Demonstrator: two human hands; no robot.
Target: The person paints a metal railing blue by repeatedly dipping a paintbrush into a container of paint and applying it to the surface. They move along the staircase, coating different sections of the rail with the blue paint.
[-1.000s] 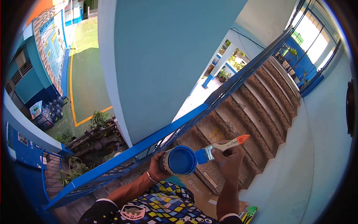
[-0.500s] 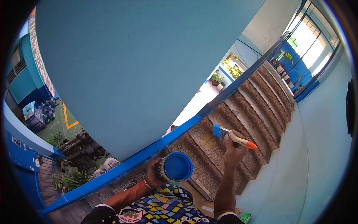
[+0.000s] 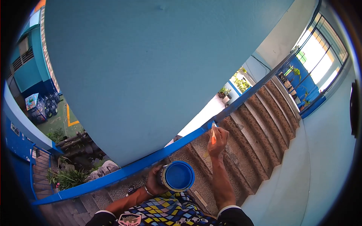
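Tiled stairs (image 3: 241, 147) climb beside the blue railing (image 3: 151, 155). The right hand (image 3: 218, 141) pinches the brush (image 3: 213, 136), its bristle end at the railing just ahead of the grip. Below and left of that grip, the left hand (image 3: 155, 181) clasps the open paint can (image 3: 178, 176).

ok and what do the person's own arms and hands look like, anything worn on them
The left hand and right hand are bare, without gloves. A thin, pale band circles the left wrist; none shows on the right. The forearms are uncovered below dark sleeves edged in white.
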